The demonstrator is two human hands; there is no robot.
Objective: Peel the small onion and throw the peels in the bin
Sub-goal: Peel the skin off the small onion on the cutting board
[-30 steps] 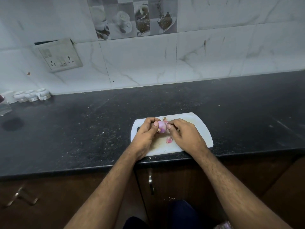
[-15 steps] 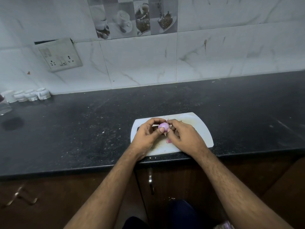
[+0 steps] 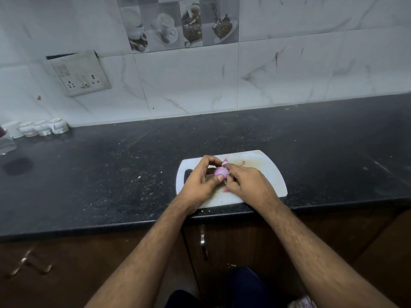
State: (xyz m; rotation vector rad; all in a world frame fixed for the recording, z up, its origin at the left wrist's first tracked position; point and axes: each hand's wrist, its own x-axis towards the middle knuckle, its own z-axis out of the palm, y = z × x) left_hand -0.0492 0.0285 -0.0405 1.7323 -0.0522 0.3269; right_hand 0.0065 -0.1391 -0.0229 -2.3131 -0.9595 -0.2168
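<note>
A small pink-purple onion [image 3: 220, 172] is held just above a white cutting board [image 3: 270, 174] near the counter's front edge. My left hand [image 3: 200, 182] grips the onion between thumb and fingers. My right hand [image 3: 249, 185] pinches at the onion's right side, where a loose flap of peel [image 3: 225, 162] sticks up. A pink peel scrap [image 3: 226, 190] lies on the board under my right hand, and a small brownish scrap [image 3: 242, 162] lies further back on the board. No bin is in view.
The black stone counter [image 3: 111, 174] runs the full width. White cups [image 3: 42, 127] and a glass [image 3: 6, 142] stand at the far left by the tiled wall, under a socket plate [image 3: 81, 74]. Brown cabinet doors with a handle [image 3: 203, 246] are below.
The onion has been turned between my fingers and more smooth pink surface shows. My right hand shifted slightly up along its right side, lifting a peel flap.
</note>
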